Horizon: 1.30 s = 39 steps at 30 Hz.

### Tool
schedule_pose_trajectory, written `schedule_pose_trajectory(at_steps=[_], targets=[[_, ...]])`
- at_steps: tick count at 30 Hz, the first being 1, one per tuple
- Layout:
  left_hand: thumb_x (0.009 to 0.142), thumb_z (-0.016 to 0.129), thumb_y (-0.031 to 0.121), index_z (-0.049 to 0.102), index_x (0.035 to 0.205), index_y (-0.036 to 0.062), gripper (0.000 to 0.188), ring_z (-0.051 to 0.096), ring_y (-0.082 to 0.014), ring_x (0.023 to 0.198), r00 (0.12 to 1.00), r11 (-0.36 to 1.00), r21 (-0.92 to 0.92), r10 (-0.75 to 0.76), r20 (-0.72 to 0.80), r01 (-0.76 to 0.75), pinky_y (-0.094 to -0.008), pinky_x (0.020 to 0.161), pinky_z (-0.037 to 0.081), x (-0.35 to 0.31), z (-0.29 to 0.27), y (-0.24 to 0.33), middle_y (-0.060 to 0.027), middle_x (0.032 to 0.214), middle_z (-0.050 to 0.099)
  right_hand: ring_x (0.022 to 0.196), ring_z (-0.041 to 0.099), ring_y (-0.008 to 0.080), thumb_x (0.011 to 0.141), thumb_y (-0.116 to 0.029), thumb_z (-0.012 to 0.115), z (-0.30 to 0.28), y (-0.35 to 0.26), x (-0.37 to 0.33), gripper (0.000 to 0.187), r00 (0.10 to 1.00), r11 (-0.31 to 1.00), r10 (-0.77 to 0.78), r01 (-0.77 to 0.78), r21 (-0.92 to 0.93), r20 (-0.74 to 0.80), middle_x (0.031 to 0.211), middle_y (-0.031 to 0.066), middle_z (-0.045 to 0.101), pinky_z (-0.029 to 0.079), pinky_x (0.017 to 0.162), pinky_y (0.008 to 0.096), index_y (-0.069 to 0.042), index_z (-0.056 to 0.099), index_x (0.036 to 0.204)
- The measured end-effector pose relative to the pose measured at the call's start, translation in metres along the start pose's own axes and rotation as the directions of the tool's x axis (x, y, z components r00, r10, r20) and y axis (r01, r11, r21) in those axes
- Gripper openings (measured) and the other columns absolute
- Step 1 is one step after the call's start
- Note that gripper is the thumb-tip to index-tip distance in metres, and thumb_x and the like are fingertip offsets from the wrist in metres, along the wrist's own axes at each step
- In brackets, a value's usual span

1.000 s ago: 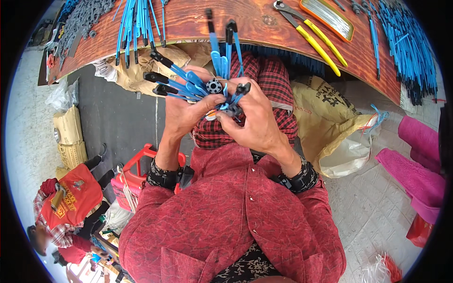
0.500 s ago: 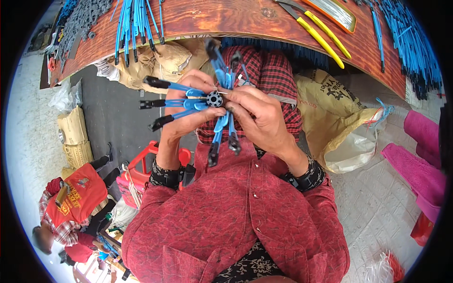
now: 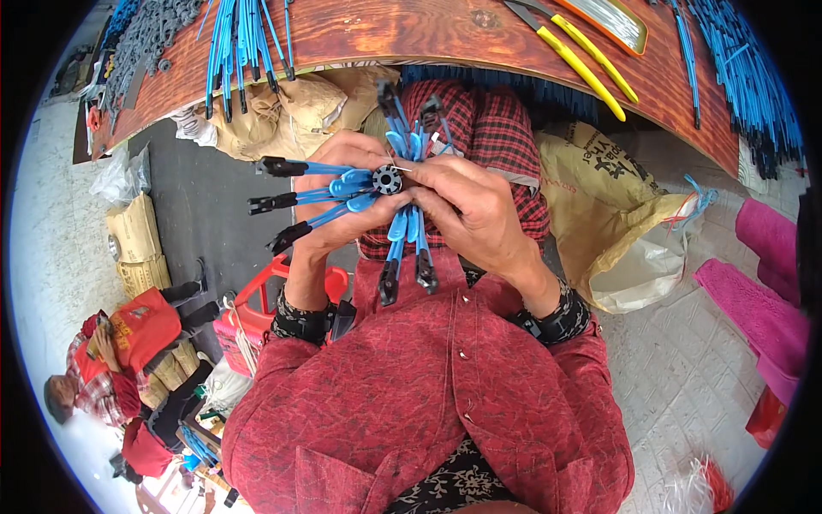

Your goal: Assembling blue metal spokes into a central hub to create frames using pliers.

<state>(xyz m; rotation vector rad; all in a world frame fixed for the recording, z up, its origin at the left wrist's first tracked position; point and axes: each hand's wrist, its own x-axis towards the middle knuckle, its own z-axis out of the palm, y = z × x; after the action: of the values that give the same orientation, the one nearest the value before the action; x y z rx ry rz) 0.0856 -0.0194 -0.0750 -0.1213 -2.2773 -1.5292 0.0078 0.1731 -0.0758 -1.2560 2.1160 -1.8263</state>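
Observation:
Between my two hands, over my lap, is a black slotted round hub (image 3: 388,179) with several blue rods (image 3: 318,195) spreading out from it, each ending in a black tip. My left hand (image 3: 330,224) closes round the hub from the left, its thumb at the lower edge and some fingers hidden behind the rods. From the right, my right hand (image 3: 471,206) pinches a thin pale wire (image 3: 401,167) against the hub's rim. How far the wire runs round the hub is too small to tell.
Ahead is a wooden table (image 3: 368,34) with yellow-handled cutters (image 3: 582,73), an orange-rimmed tray (image 3: 610,21) of thin wires, bundles of blue rods (image 3: 745,81) and grey parts (image 3: 154,51). A paper sack (image 3: 612,227) stands right; a co-worker (image 3: 120,360) sits lower left.
The blue rods have tilted slightly in my hands, while both hands keep nearly the same place. The co-worker at lower left has shifted posture and brought a hand up in front.

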Motion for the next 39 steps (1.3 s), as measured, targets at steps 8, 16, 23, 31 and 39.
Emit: schedule_pose_trajectory(at_steps=[8,16,23,31,39], targets=[[0.063,0.095,0.011,0.073,0.098,0.0023,0.042,0.069,-0.0225,0.089,0.999,0.998,0.055,0.017,0.036,-0.019,-0.0344,0.076,0.056,0.000,-0.009,0.004,-0.0122,0.096,0.071,0.077,0.070,0.0279,0.083,-0.003,0.074,-0.006,0.004,0.007,0.026,0.996,0.998,-0.067,0.068,-0.008,0.058,0.086,0.0132,0.069,0.057,0.066,0.0369,0.000,0.073,0.109],[0.065,0.094,0.010,0.073,0.099,0.0024,0.040,0.070,-0.0223,0.089,0.998,1.000,0.024,-0.009,0.059,0.008,-0.0338,0.076,0.056,0.001,-0.009,0.004,-0.0130,0.097,0.071,0.074,0.070,0.0258,0.081,-0.006,0.078,0.000,0.003,0.005,0.020,1.000,1.000,-0.008,0.008,-0.011,-0.028,0.081,0.0116,0.069,0.057,0.064,0.0356,-0.001,0.076,0.100],[0.070,0.086,0.005,0.071,0.098,0.0018,0.032,0.069,-0.0219,0.085,1.000,1.000,-0.003,0.014,-0.024,-0.014,-0.0335,0.074,0.056,0.000,0.005,0.006,-0.0133,0.095,0.070,0.069,0.069,0.0252,0.080,-0.007,0.078,0.000,0.004,0.001,0.016,0.999,0.993,-0.042,0.039,-0.112,-0.024,0.077,0.0097,0.067,0.055,0.057,0.0358,-0.002,0.076,0.095],[0.071,0.084,0.006,0.073,0.096,0.0028,0.028,0.069,-0.0264,0.090,0.997,0.993,0.117,0.004,-0.082,0.005,-0.0377,0.080,0.056,0.002,0.015,0.013,-0.0113,0.093,0.071,0.064,0.065,0.0240,0.079,-0.008,0.078,0.004,0.002,-0.001,0.020,0.983,0.954,-0.153,0.120,-0.273,-0.103,0.073,0.0071,0.064,0.052,0.054,0.0351,-0.005,0.075,0.099],[0.071,0.086,0.001,0.073,0.102,0.0040,0.034,0.068,-0.0261,0.100,0.999,0.999,-0.034,-0.031,0.035,0.032,-0.0392,0.088,0.055,0.005,0.016,0.010,-0.0110,0.100,0.070,0.061,0.062,0.0213,0.076,-0.011,0.080,-0.005,0.011,-0.004,0.015,0.970,0.931,-0.211,0.163,-0.325,-0.117,0.070,0.0045,0.062,0.049,0.052,0.0342,-0.008,0.075,0.090]])
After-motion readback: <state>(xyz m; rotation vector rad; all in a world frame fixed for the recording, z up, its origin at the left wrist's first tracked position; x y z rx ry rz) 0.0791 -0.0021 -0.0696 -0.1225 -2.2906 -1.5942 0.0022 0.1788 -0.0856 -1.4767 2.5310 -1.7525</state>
